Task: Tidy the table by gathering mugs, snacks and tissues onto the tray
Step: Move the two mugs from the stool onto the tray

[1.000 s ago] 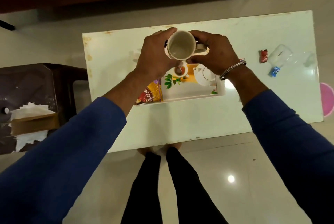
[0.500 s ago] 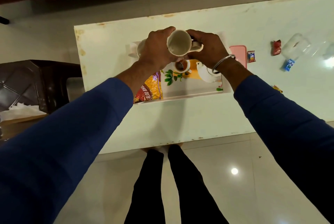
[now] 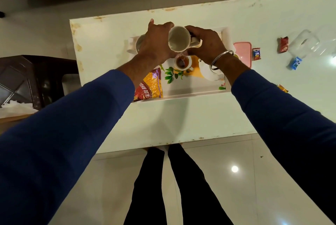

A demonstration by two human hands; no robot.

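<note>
Head view: one camera, looking down over both blue-sleeved arms.
Mug: a cream mug [image 3: 179, 38] is held above the tray, its mouth tipped toward the camera, inside bare.
Left hand: the left hand [image 3: 157, 40] curls round the mug's side at 9 o'clock.
Right hand: the right hand [image 3: 207, 42], a steel bangle on its wrist, grips the mug's handle side at 3 o'clock.
Tray: the white tray [image 3: 181, 95] with a printed teacup and leaf picture lies mid-tabletop under the hands.
Snack bag: a red and yellow snack bag [image 3: 151, 84] lies in the tray at 7 o'clock of the mug.
Second mug: another pale mug [image 3: 139, 43] sits at the tray's left end, partly hidden by the left hand.
Tabletop: the white tabletop [image 3: 163, 124] carries small sweets [image 3: 256, 53] and a pink lid [image 3: 242, 52] at 3 o'clock, outside the tray.
</note>
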